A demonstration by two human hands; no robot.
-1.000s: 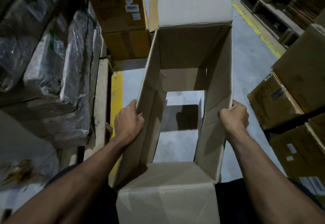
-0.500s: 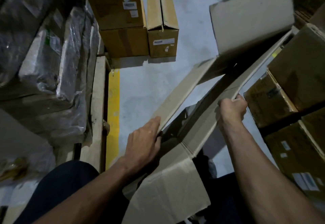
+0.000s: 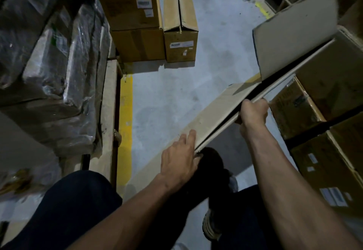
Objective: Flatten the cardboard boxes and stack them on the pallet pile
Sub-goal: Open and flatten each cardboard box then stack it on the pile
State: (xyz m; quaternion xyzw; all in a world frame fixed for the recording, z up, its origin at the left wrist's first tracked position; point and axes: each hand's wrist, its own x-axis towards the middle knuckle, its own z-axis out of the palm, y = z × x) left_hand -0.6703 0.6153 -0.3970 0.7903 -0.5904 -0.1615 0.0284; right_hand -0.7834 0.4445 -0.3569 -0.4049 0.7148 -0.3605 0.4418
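**A person collapses a cardboard box between both hands in a warehouse aisle**

Seen from a head-worn camera looking down, a person holds a nearly flattened cardboard box (image 3: 214,112) above a grey concrete floor (image 3: 176,92). The box slants from near the person's knees at the lower left up toward the right, its two panels pressed almost together with a thin dark gap between them. One pale end flap (image 3: 294,30) stands up at the far right end.

The left hand (image 3: 177,163) rests on the box's upper panel with fingers straight, pushing against the near edge. The right hand (image 3: 253,112) grips the lower panel's edge, fingers curled round it; the fingertips are hidden behind the cardboard, so the exact hold is unclear.

To the left, plastic-wrapped goods (image 3: 49,63) sit on a wooden pallet (image 3: 109,112), beside a yellow floor line (image 3: 124,122). Ahead stand stacked brown cartons (image 3: 131,14), and just beside them a smaller carton (image 3: 180,28) with its top flaps partly raised. More brown cartons (image 3: 324,151) are stacked along the right. The person's dark trousers (image 3: 74,206) and one shoe (image 3: 211,228) fill the bottom of the view
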